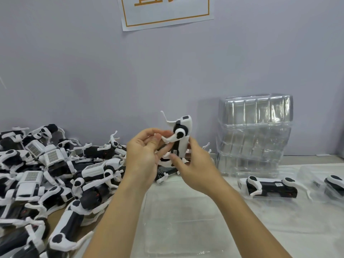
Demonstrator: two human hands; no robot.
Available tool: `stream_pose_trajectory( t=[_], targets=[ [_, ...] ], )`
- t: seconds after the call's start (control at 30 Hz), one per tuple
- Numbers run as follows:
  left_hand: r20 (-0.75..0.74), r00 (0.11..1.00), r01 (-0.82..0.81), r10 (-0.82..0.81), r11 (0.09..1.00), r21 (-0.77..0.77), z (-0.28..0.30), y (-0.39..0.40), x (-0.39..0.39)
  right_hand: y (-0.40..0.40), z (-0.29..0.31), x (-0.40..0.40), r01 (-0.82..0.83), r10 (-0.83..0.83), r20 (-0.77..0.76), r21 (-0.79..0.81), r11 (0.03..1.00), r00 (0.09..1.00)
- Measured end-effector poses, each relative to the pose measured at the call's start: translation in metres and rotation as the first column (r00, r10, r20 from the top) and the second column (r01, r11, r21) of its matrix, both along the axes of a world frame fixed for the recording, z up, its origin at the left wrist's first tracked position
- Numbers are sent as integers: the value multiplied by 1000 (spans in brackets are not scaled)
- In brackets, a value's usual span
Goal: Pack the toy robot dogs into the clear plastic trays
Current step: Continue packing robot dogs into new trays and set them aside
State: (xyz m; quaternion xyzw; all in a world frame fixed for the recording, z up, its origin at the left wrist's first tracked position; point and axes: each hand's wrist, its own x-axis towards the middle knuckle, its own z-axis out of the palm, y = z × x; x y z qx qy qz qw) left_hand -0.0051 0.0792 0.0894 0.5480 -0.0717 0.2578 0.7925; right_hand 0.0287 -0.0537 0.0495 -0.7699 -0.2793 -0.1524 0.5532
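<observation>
Left hand [143, 153], right hand [193, 164] hold toy dog [181, 138] upright above empty tray [182, 220].

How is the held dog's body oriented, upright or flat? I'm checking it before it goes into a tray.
Upright: the toy dog stands on end, long body vertical, between the left hand and right hand, above the table.

I'm looking at a toy-packing workstation in a small factory: a heap of identical robot dogs [55, 174] on the tabletop [279, 229], stacked clear trays [255, 135], and a paper notice [165, 12] on the bare wall.
</observation>
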Motion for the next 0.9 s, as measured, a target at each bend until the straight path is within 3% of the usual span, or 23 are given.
stream_pose_trajectory(
  t=[0.13,0.27,0.37,0.43,0.5,0.57,0.63,0.7,0.8,0.9],
  targets=[
    [-5,982,190,-190,980,-52,-1,-8,-1,-4,3,2,173,-181,45,139,975,982],
    [-35,970,242,-242,970,21,-1,-6,-2,-8,4,3,237,-246,76,106,966,966],
    [-73,979,197,-190,977,87,6,-8,-6,-11,2,5,259,-262,41,75,963,964],
    [-66,998,36,-24,983,182,13,-11,-9,-17,3,6,267,-261,-74,101,958,963],
    [-21,977,-193,212,925,328,18,-12,-11,-25,6,6,197,-153,-236,177,964,960],
    [32,953,-285,301,858,427,22,-13,-12,-32,9,6,65,55,-389,291,955,920],
    [-17,971,-201,237,858,472,24,-14,-12,-34,13,4,-103,289,-438,401,911,851],
    [-134,983,-46,123,879,474,26,-16,-11,-35,13,1,-246,409,-398,399,883,821],
    [-223,974,83,31,872,482,29,-15,-8,-35,15,-2,-315,388,-374,243,917,842],
    [-193,976,20,105,832,554,26,-1,-9,-35,18,-3,-286,307,-331,110,952,892]
  ],
)
